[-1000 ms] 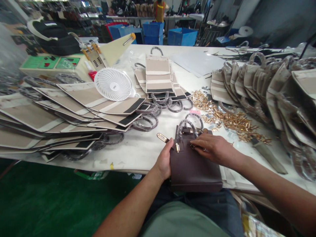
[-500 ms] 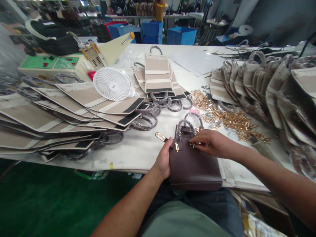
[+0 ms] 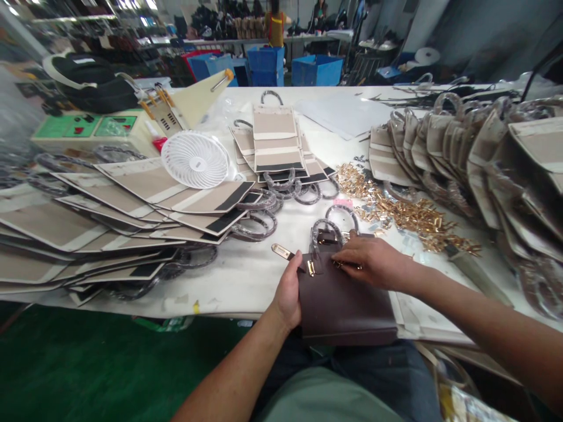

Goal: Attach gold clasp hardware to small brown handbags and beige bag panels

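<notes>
A small dark brown bag (image 3: 347, 308) lies flat at the near edge of the white table (image 3: 246, 275), its wrapped handles (image 3: 328, 225) pointing away from me. My left hand (image 3: 288, 290) grips the bag's left edge, thumb near a gold clasp (image 3: 311, 267). A gold-tipped strap (image 3: 281, 252) sticks out to the left of the bag. My right hand (image 3: 373, 261) rests on the bag's top edge, fingertips pinched on a small gold fitting there.
Fanned stacks of beige bag panels (image 3: 109, 217) cover the left, with a white fan (image 3: 196, 158) on them. More panels (image 3: 275, 138) lie in the middle and at right (image 3: 475, 158). Loose gold fittings (image 3: 404, 211) are scattered beyond my right hand. A green-topped machine (image 3: 83, 126) stands far left.
Both hands and the bag stay nearly in place; my right fingertips shift slightly along the bag's top edge. The view tilts up a little.
</notes>
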Demonstrator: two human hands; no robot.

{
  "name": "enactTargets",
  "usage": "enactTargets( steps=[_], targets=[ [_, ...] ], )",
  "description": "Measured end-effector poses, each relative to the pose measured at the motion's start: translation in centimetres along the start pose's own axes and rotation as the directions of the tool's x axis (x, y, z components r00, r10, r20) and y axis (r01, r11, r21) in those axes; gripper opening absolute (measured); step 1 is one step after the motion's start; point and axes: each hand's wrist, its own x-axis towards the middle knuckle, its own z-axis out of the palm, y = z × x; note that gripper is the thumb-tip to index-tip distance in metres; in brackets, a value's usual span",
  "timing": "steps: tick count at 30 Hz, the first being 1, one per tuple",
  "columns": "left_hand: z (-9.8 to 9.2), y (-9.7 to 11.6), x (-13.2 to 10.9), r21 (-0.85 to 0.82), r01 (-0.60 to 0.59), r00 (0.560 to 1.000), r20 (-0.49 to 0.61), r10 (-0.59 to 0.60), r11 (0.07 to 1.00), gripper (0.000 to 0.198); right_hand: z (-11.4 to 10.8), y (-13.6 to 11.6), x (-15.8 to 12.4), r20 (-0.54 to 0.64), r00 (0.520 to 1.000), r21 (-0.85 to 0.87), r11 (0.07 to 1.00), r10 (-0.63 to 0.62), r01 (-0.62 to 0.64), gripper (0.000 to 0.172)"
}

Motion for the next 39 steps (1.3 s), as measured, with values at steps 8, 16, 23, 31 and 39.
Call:
enactTargets(
  steps=[8, 16, 23, 31, 39],
  targets=[
    [0.2, -0.3, -0.1, -0.024, 0.015, 0.996, 0.083, -0.013, 1.000, 0.069, 0.6, -1.2, -0.8, 0.007, 1.000, -0.043, 0.999, 0.006, -0.006, 0.019],
    [0.4, -0.7, -0.4, -0.013, 0.012, 0.997, 0.072, -0.012, 1.000, 0.070, 1.5, -2.4, -1.2, -0.092, 0.981, -0.080, 0.981, 0.170, -0.177, 0.017],
    [0.4, -0.7, -0.6, 0.008, 0.006, 1.000, 0.029, -0.006, 1.000, 0.069, 2.1, -3.9, -0.8, -0.120, 0.954, -0.159, 0.943, 0.276, -0.293, 0.013],
    [0.7, -0.9, -0.8, -0.001, 0.010, 0.999, 0.046, -0.010, 1.000, 0.070, 1.5, -3.0, -0.6, -0.021, 0.986, -0.119, 0.979, 0.166, -0.167, 0.015],
    [0.9, -1.1, -0.6, -0.047, -0.030, 0.999, 0.038, 0.031, 0.998, 0.069, 1.7, -3.0, -1.6, -0.137, 0.956, 0.047, 0.966, 0.258, -0.254, 0.013]
  ],
)
